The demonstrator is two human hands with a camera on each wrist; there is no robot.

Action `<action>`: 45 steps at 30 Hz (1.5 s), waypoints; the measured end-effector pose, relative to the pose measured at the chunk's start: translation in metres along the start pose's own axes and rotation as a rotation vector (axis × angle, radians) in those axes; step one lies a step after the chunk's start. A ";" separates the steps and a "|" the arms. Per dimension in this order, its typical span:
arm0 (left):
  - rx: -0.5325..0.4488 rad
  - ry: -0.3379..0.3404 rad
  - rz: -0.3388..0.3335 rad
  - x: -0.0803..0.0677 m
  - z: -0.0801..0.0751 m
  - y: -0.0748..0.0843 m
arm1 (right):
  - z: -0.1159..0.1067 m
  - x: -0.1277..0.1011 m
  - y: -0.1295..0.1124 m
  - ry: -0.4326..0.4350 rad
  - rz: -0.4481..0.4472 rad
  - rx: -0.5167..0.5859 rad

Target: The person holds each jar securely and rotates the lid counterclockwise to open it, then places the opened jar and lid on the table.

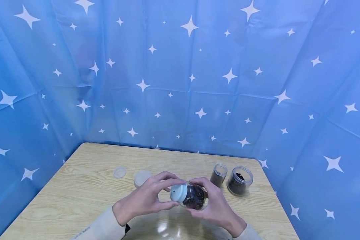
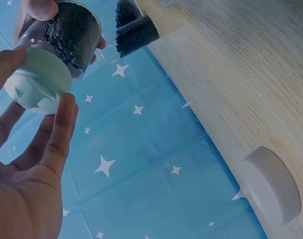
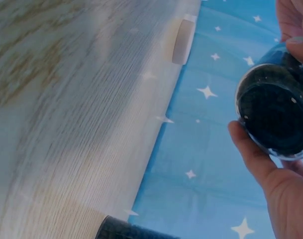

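A clear glass jar of dark, lumpy pieces lies tipped on its side between my hands, its pale mint lid facing left. My left hand grips the lid, thumb on one side and fingers on the other. Around the glass body curls my right hand. In the left wrist view the lid sits over the jar's mouth, with a raised, moulded shape on top. The right wrist view looks onto the round base of the jar, dark contents showing through it.
Right of my hands stand a narrow glass jar and a wider one, both lidless with dark contents. Behind my left hand is a thick whitish lid, beside a thin translucent disc. A blue star-patterned curtain borders the wooden table.
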State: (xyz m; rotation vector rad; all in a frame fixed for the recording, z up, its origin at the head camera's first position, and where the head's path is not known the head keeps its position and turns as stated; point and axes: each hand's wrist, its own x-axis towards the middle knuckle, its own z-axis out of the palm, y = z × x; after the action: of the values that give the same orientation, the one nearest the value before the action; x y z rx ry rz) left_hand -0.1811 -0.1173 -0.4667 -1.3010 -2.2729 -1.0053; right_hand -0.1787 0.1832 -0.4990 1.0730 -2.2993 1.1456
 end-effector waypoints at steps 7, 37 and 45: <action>-0.017 0.040 -0.057 0.000 0.003 0.004 | 0.002 0.001 -0.001 0.007 -0.009 -0.021; -0.032 0.046 -0.179 0.003 0.005 0.009 | 0.004 0.003 -0.002 0.025 -0.005 -0.025; 0.045 0.044 -0.141 0.003 0.003 0.008 | 0.003 0.001 0.000 0.015 0.011 -0.014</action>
State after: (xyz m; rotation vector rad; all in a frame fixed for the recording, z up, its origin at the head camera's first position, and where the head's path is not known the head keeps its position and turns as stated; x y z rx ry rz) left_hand -0.1755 -0.1105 -0.4640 -1.1030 -2.3665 -1.0119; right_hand -0.1796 0.1802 -0.5007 1.0446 -2.3014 1.1362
